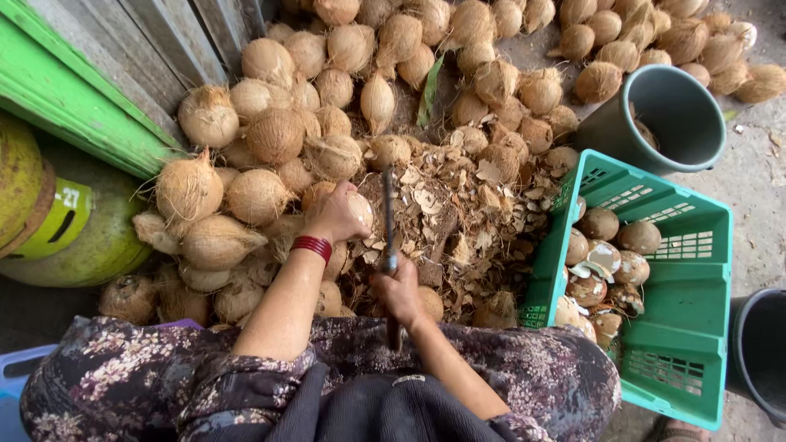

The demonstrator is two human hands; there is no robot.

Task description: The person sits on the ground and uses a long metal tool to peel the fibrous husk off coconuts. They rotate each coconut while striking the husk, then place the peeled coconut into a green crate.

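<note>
I see the left hand clamped over a husked coconut at the near edge of the coconut pile, while the right hand is wrapped around the handle of a long knife — its blade standing just beside that coconut. Husk chips lie in front, and to the right a green crate holds peeled coconuts — a grey bucket beyond it.

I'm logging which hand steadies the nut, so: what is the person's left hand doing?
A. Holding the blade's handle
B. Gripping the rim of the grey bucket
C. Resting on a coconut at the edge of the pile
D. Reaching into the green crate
C: the left hand lies on a coconut by the pile, while the right hand holds the blade.
</note>
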